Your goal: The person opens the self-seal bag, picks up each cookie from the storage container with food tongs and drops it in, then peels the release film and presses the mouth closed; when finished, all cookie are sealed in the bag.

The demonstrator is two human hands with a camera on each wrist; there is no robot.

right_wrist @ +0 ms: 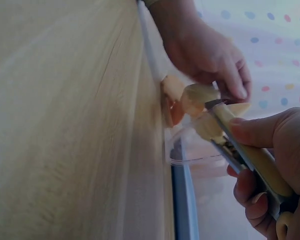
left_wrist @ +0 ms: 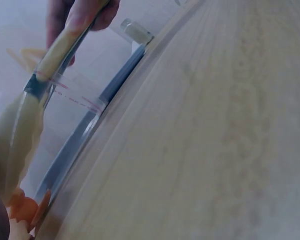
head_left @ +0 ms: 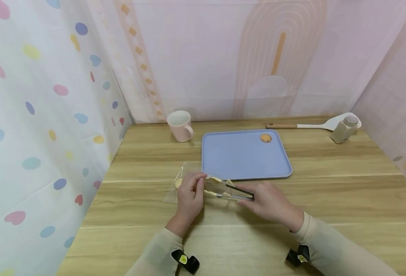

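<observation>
My right hand [head_left: 266,201] grips a pair of metal tongs [head_left: 235,197] with cream-coloured ends, which point left toward my left hand [head_left: 190,193]. A clear zip bag [head_left: 171,196] lies under and beyond the left hand, whose thumb and fingers pinch at its mouth. One round cookie [head_left: 178,183] shows in the bag past the left fingers. In the right wrist view the tongs' tips [right_wrist: 210,127] overlap the bag's opening, and several orange-brown cookies [right_wrist: 175,112] lie close below the left hand. The left palm hides part of the bag.
A blue tray [head_left: 237,153] lies just beyond the hands, with one chip cookie [head_left: 266,138] at its far right corner. A pink mug [head_left: 180,127] stands to its left. At the back right are a white spatula [head_left: 334,122] with a wooden handle and a small jar [head_left: 344,130].
</observation>
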